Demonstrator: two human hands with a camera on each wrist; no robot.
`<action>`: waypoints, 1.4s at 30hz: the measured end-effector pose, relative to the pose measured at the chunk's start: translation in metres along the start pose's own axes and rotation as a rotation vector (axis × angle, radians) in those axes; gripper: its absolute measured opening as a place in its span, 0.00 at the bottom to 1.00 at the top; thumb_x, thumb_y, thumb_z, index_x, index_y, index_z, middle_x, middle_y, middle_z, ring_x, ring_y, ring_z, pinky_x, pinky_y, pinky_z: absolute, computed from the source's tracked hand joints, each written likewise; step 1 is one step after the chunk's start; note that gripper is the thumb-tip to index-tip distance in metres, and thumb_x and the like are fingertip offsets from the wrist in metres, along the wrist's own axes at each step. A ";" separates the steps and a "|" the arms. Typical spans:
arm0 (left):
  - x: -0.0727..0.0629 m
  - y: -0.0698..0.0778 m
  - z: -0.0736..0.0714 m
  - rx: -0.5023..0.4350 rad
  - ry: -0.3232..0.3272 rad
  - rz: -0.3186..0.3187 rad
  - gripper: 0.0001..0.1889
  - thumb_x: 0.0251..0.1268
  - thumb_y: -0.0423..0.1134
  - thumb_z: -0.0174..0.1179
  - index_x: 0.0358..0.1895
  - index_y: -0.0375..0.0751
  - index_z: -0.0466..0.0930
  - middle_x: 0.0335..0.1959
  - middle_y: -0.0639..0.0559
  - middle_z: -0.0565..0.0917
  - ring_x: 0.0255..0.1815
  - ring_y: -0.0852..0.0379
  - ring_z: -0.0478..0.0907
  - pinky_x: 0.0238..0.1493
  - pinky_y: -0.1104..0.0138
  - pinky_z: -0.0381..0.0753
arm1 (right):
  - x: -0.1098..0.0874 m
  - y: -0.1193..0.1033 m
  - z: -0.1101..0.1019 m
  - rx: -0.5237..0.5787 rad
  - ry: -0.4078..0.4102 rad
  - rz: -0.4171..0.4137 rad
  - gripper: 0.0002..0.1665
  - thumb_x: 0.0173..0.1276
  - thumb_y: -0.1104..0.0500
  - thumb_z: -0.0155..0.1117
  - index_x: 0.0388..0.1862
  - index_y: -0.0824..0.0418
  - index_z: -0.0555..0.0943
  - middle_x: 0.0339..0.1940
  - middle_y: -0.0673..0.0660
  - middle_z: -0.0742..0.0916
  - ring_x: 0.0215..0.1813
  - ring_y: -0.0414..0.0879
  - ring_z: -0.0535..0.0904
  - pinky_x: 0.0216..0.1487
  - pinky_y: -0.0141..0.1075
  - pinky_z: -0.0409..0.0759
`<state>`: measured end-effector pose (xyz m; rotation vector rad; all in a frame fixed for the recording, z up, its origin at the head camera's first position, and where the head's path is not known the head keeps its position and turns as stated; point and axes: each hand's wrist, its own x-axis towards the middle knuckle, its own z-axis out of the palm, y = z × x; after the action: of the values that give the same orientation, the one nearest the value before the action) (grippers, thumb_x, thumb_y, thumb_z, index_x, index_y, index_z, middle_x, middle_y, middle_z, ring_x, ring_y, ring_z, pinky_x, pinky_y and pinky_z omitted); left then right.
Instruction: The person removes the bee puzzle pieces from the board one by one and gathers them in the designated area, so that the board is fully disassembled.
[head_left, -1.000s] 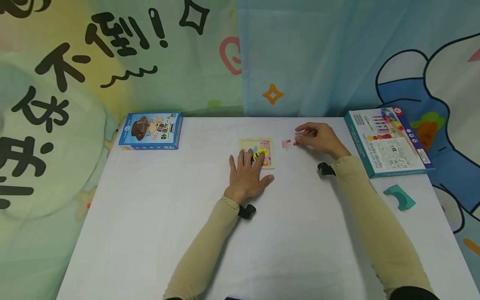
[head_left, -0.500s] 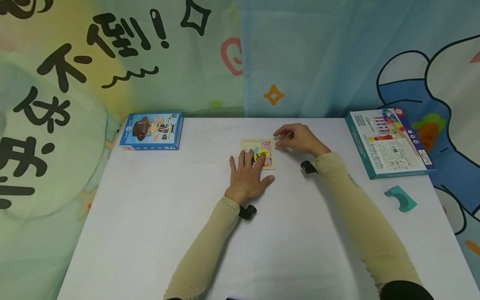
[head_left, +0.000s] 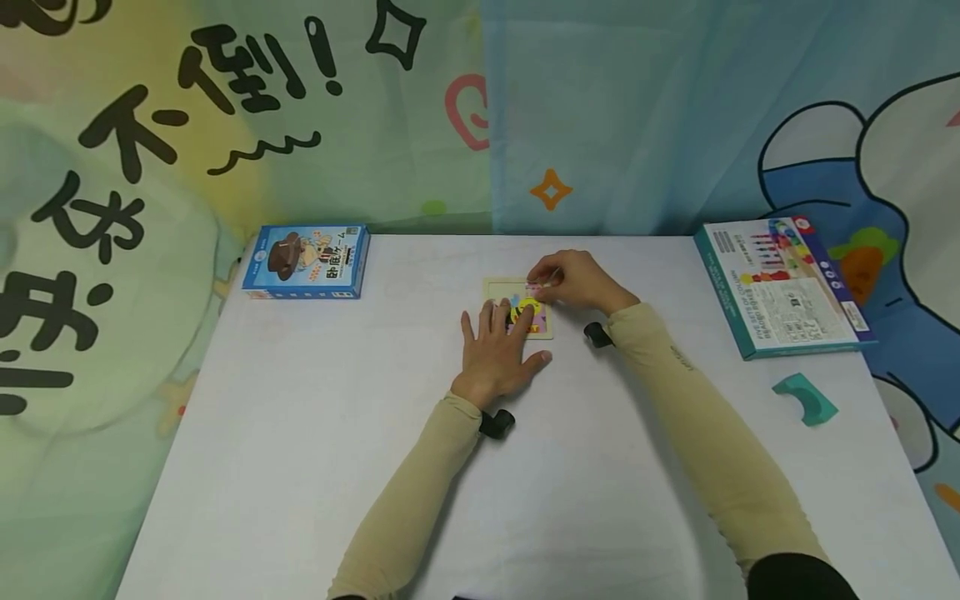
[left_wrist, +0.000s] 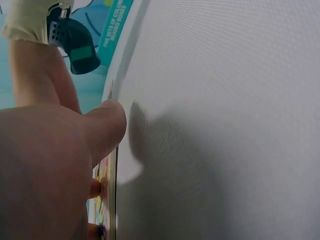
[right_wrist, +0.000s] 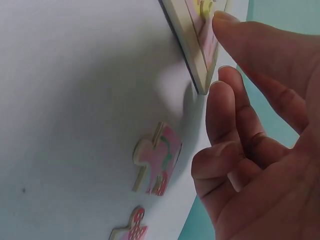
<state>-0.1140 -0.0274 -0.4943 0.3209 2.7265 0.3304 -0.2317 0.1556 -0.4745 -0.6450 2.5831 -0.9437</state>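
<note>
We see the white table (head_left: 300,467) with the small puzzle board (head_left: 517,307) in the middle, partly filled. Our left hand (head_left: 497,348) lies flat on its 6 o'clock edge. Our right hand (head_left: 573,279), at 1 o'clock, pinches a pink piece (head_left: 542,288) onto the board. Two loose pieces (right_wrist: 157,159) wait. A second ago that hand was farther right, among the pieces.
</note>
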 end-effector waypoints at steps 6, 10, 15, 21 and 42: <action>0.001 0.000 0.001 0.003 -0.008 0.001 0.44 0.78 0.72 0.45 0.89 0.63 0.43 0.90 0.45 0.44 0.91 0.41 0.34 0.84 0.34 0.32 | 0.004 0.001 0.004 -0.043 0.000 0.009 0.14 0.70 0.62 0.76 0.53 0.63 0.89 0.49 0.61 0.91 0.47 0.54 0.86 0.56 0.50 0.83; 0.001 0.000 0.001 -0.003 -0.004 0.003 0.44 0.78 0.72 0.45 0.89 0.63 0.43 0.90 0.45 0.44 0.91 0.41 0.34 0.84 0.34 0.33 | 0.004 -0.001 0.004 -0.067 0.013 0.010 0.13 0.70 0.61 0.77 0.51 0.62 0.91 0.48 0.60 0.92 0.47 0.54 0.86 0.55 0.50 0.83; -0.001 -0.001 0.002 -0.008 0.027 0.016 0.44 0.78 0.72 0.47 0.88 0.61 0.46 0.90 0.44 0.46 0.90 0.40 0.36 0.84 0.34 0.34 | 0.002 -0.005 0.004 -0.089 0.021 0.003 0.13 0.70 0.61 0.76 0.51 0.63 0.92 0.49 0.61 0.91 0.49 0.55 0.86 0.55 0.52 0.83; -0.001 -0.001 0.003 -0.016 0.046 0.027 0.44 0.78 0.71 0.48 0.88 0.59 0.48 0.89 0.43 0.47 0.90 0.39 0.37 0.84 0.33 0.35 | 0.001 -0.006 0.004 -0.112 0.021 0.030 0.13 0.70 0.59 0.76 0.51 0.60 0.92 0.49 0.60 0.91 0.50 0.55 0.86 0.57 0.51 0.82; 0.001 0.002 0.002 -0.009 0.005 -0.007 0.44 0.78 0.72 0.47 0.89 0.61 0.45 0.90 0.44 0.45 0.91 0.40 0.34 0.84 0.34 0.33 | -0.005 -0.011 0.000 -0.180 -0.004 -0.022 0.16 0.71 0.59 0.76 0.56 0.60 0.91 0.49 0.61 0.89 0.53 0.57 0.85 0.58 0.53 0.81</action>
<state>-0.1134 -0.0248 -0.4959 0.3078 2.7298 0.3420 -0.2241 0.1507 -0.4671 -0.7222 2.6837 -0.7200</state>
